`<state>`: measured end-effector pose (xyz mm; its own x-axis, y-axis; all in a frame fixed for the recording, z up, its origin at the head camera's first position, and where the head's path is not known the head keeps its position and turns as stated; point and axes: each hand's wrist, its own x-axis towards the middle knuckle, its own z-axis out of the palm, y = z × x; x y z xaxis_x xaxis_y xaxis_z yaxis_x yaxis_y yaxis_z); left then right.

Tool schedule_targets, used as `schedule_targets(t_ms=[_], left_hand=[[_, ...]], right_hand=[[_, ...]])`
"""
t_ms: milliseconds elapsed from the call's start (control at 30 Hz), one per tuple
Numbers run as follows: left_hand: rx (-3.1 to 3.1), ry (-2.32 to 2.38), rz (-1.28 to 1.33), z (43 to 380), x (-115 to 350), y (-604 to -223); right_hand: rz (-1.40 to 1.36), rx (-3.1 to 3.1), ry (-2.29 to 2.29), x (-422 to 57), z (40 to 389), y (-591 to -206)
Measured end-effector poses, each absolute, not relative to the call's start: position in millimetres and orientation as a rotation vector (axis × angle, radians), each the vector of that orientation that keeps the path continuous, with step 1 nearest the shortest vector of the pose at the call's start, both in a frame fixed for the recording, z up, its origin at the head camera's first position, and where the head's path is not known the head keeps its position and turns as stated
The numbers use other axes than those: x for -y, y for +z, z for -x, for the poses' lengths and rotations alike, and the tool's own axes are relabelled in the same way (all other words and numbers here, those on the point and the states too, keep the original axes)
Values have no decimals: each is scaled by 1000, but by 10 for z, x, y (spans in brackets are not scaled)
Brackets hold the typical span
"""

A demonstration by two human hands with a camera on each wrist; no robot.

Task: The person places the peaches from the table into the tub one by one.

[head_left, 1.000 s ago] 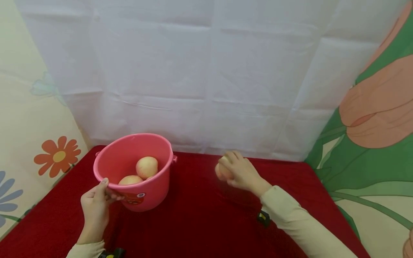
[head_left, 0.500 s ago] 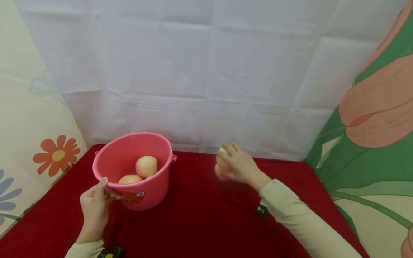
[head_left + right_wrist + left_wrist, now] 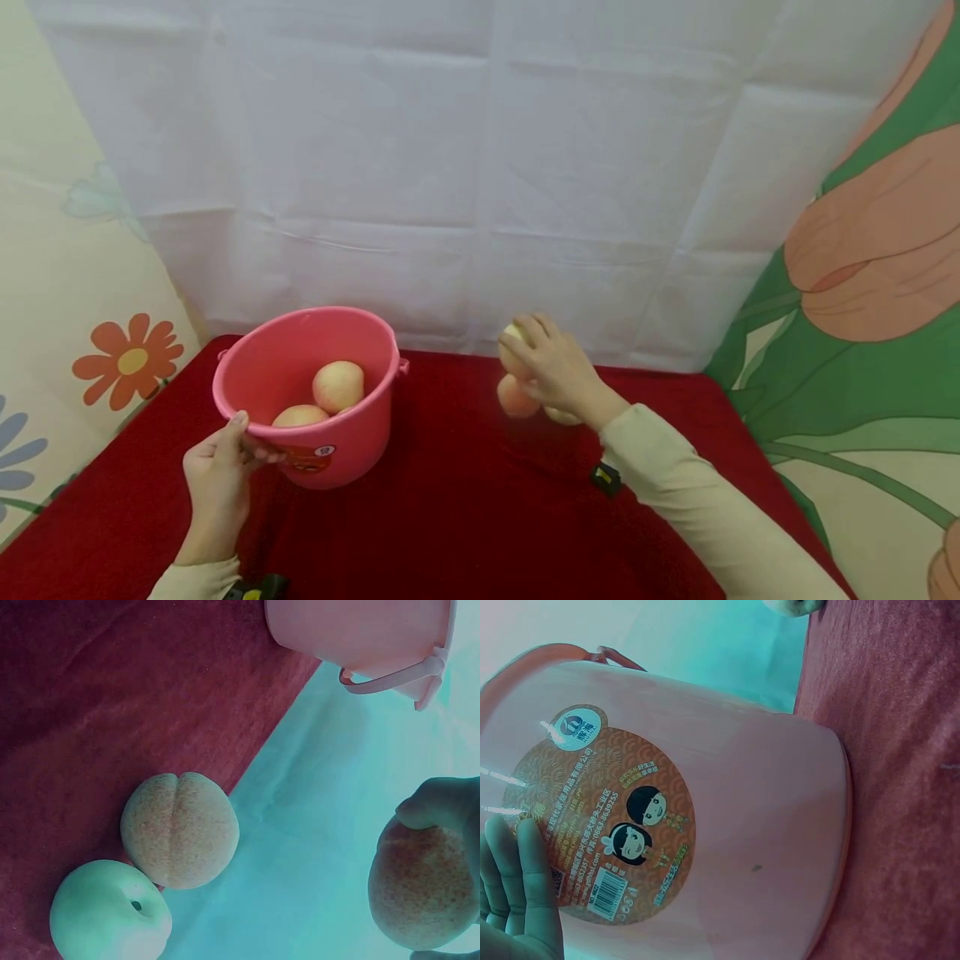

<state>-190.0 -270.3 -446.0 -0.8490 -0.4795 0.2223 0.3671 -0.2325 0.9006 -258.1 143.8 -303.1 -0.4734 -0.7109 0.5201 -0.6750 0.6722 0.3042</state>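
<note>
My left hand (image 3: 217,479) grips the near rim of a pink bucket (image 3: 352,442), thumb over the edge and fingers against the outer wall by the label (image 3: 607,825). Inside the bucket lie peaches (image 3: 338,386), partly hidden by the rim. My right hand (image 3: 562,371) holds a peach (image 3: 424,885) above the table, fingers curled over it. Below that hand, a pinkish peach (image 3: 180,830) and a paler, smooth round fruit (image 3: 111,911) rest side by side on the red cloth. In the head view the hand partly covers both.
A red cloth (image 3: 465,517) covers the table. Behind it hangs a creased white sheet (image 3: 480,167). Flower-printed panels stand at the left (image 3: 90,267) and right (image 3: 877,392). The bucket's handle (image 3: 397,677) hangs down at its side.
My right hand has risen with a peach, lifting it off the table and uncovering the fruit below. My left hand and the bucket have barely moved.
</note>
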Motion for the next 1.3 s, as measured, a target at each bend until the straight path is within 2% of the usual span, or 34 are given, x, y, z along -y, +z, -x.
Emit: schedule_targets(t_ms=[200, 467, 767, 967, 1167, 1300], left_hand=[[1449, -2120, -226, 1660, 2376, -3969], [1474, -2135, -385, 1577, 2266, -3766], [1498, -2112, -269, 1671, 2390, -3981], [1463, -2092, -230, 1930, 2703, -4507], [1488, -2121, -167, 1780, 2558, -4230], [1495, -2121, -122, 1832, 2625, -4346]], right_hand=[[-1054, 2209, -75, -1423, 2604, -2979], [-1072, 2150, -50, -1377, 2651, -2887], [-1063, 2107, -60, -1330, 2669, -2834], [-1074, 2086, -34, -1262, 2692, -2823], [-1082, 2077, -28, -1169, 2697, -2813], [-1085, 2072, -44, -1101, 2695, -2803]])
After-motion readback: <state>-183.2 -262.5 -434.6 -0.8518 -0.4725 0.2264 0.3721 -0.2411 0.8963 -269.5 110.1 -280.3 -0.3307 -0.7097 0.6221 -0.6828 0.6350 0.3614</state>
